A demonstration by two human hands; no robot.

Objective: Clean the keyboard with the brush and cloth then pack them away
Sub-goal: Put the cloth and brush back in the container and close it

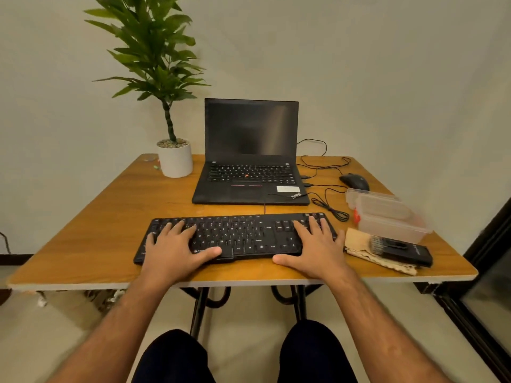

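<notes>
Resting flat on the black keyboard (235, 236), both hands lie with fingers straight and spread, grasping nothing: the left hand (177, 250) covers the keys at the left end with its thumb along the front edge, and the right hand (315, 250) covers the right end, its thumb on the wooden surface (110, 217) just in front of the keyboard. The keyboard sits near the front edge of the surface. Just to its right lies a beige cloth (359, 244), with the black brush (401, 248) lying on top of it, bristles toward the keyboard. Behind these stands a clear plastic container (387, 214). Farther back are an open laptop (250, 161) with a dark screen, a black mouse (354, 181) with loose cables beside it, and a potted plant (174, 158) in a white pot.
</notes>
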